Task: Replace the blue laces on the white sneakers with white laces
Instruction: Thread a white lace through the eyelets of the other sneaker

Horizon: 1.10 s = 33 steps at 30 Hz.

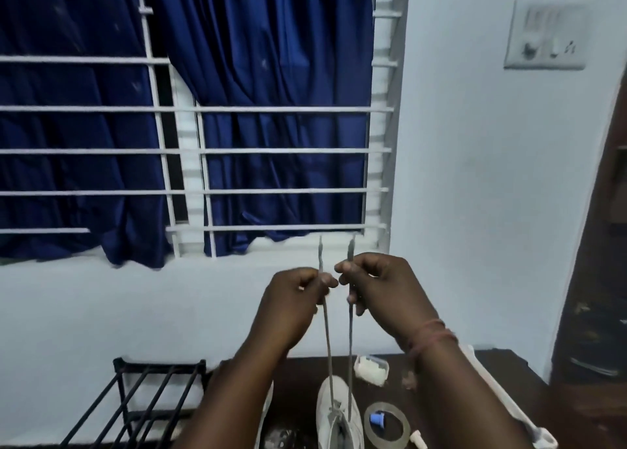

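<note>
A white sneaker (339, 414) stands toe-away on the dark table at the bottom centre. Two ends of a pale lace rise straight up from its eyelets. My left hand (295, 299) pinches the left lace strand (327, 343), and my right hand (376, 282) pinches the right lace strand (349, 343). Both hands are raised side by side well above the shoe, pulling the strands taut, with the tips sticking up above the fingers. Part of a second white sneaker (266, 411) shows behind my left forearm. No blue lace is in view.
On the dark table (509, 374) lie a clear tape roll (386, 425) with a small blue cap inside, a white plastic box (371, 370) and a white tray edge (509, 411) at the right. A black wire rack (142, 397) stands to the left. Barred window and blue curtains behind.
</note>
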### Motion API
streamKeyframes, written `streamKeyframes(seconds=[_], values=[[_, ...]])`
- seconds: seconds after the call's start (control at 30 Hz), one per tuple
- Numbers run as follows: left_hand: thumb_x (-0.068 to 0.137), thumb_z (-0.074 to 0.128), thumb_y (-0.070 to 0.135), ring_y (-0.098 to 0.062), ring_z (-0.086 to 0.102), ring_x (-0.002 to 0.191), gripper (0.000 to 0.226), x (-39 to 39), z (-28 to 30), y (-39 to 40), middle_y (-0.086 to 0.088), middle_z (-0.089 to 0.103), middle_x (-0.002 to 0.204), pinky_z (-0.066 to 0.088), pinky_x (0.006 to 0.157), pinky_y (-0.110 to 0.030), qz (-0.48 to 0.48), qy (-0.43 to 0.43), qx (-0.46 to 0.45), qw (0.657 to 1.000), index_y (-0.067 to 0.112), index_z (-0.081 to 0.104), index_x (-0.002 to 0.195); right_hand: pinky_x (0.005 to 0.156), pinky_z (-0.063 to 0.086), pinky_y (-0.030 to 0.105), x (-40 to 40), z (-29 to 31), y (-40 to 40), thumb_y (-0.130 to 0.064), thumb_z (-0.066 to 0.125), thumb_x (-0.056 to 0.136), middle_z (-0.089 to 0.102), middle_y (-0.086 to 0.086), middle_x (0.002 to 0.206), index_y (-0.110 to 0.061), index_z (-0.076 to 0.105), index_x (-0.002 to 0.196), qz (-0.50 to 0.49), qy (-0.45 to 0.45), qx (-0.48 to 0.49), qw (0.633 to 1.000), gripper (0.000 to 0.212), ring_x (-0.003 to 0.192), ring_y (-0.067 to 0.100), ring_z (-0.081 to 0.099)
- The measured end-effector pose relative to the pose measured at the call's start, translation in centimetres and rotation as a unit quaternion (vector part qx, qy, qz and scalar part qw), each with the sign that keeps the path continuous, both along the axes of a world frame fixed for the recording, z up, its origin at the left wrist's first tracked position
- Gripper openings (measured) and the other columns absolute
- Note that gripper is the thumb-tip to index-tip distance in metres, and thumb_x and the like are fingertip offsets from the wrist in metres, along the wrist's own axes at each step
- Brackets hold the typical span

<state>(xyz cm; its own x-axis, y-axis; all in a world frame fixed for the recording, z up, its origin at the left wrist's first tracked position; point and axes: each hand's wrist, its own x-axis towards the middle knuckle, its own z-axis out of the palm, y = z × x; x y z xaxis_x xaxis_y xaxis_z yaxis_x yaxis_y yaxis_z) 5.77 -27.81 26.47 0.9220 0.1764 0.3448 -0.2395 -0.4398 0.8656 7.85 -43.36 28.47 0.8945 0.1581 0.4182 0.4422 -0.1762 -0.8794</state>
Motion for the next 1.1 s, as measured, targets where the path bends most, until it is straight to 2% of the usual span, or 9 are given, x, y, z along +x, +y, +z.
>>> streamKeyframes(seconds=[0.13,0.23,0.37,0.47,0.6,0.67,0.87,0.97,1.1], values=[[0.087,0.073,0.027,-0.009,0.071,0.079,0.009,0.4,1.1,-1.0,0.007,0.077,0.080,0.057,0.079,-0.039,0.021,-0.038,-0.090,0.995,0.025,0.080,0.081,0.047,0.045,0.029,1.1,0.6,1.6,-0.016,0.063,0.094,0.065,0.008,0.060,-0.007,0.069,0.084,-0.017,0.011,0.076,0.997,0.015,0.048,0.016,0.052],[0.088,0.071,0.025,-0.017,0.072,0.080,0.014,1.1,1.9,-1.3,0.007,0.077,0.079,0.058,0.079,-0.043,0.042,-0.036,-0.115,0.992,0.023,0.080,0.077,0.051,0.045,0.030,2.0,0.4,2.5,-0.018,0.062,0.093,0.068,0.005,0.063,-0.012,0.063,0.084,-0.056,-0.006,0.090,0.994,0.011,0.048,0.015,0.054],[0.087,0.071,0.031,-0.014,0.072,0.076,0.014,2.4,2.7,-1.6,0.008,0.076,0.074,0.059,0.082,-0.046,0.071,-0.042,-0.094,0.992,0.024,0.078,0.078,0.065,0.050,0.026,2.6,0.0,2.8,-0.020,0.058,0.094,0.071,-0.004,0.069,-0.018,0.065,0.076,-0.108,-0.057,0.040,0.992,0.020,0.057,0.003,0.059],[0.091,0.066,0.033,-0.008,0.071,0.074,0.019,3.0,3.0,-1.9,0.013,0.075,0.073,0.059,0.080,-0.045,0.081,-0.061,-0.067,0.993,0.027,0.076,0.076,0.071,0.051,0.024,3.0,0.0,3.0,-0.021,0.060,0.092,0.071,-0.009,0.075,-0.021,0.071,0.072,-0.145,-0.076,0.009,0.986,0.022,0.072,0.003,0.064],[0.092,0.060,0.036,-0.007,0.069,0.073,0.024,3.6,3.3,-2.0,0.017,0.073,0.072,0.059,0.077,-0.041,0.092,-0.074,-0.011,0.993,0.030,0.076,0.075,0.066,0.050,0.029,3.5,0.4,3.2,-0.017,0.058,0.091,0.068,-0.003,0.070,-0.016,0.069,0.070,-0.192,-0.116,-0.063,0.972,0.023,0.070,0.014,0.062],[0.090,0.058,0.040,-0.009,0.070,0.072,0.025,3.9,3.4,-2.0,0.016,0.073,0.071,0.059,0.074,-0.042,0.090,-0.071,-0.002,0.993,0.032,0.076,0.076,0.064,0.050,0.030,3.7,0.6,3.2,-0.018,0.059,0.090,0.068,-0.002,0.068,-0.017,0.069,0.072,-0.200,-0.120,-0.069,0.970,0.020,0.068,0.016,0.062],[0.081,0.057,0.048,-0.016,0.073,0.075,0.024,4.6,3.4,-1.7,0.011,0.075,0.073,0.061,0.075,-0.047,0.062,-0.054,-0.049,0.995,0.034,0.077,0.079,0.061,0.048,0.018,3.8,1.2,3.2,-0.019,0.063,0.089,0.070,-0.009,0.070,-0.020,0.070,0.077,-0.195,-0.087,-0.019,0.977,0.014,0.068,0.004,0.064],[0.085,0.061,0.041,-0.014,0.074,0.073,0.023,4.7,3.6,-1.6,0.009,0.076,0.074,0.061,0.077,-0.049,0.052,-0.053,-0.066,0.995,0.028,0.078,0.078,0.054,0.040,0.007,3.8,1.8,3.5,-0.014,0.064,0.088,0.069,-0.008,0.072,-0.019,0.069,0.076,-0.190,-0.080,0.017,0.978,0.015,0.067,0.001,0.063],[0.092,0.065,0.031,-0.014,0.075,0.076,0.018,5.0,3.5,-1.4,0.006,0.077,0.077,0.060,0.082,-0.047,0.040,-0.051,-0.088,0.994,0.023,0.080,0.084,0.055,0.039,0.003,4.2,2.1,3.6,-0.011,0.065,0.086,0.069,-0.012,0.070,-0.021,0.072,0.073,-0.168,-0.072,0.063,0.981,0.018,0.063,-0.007,0.061]])
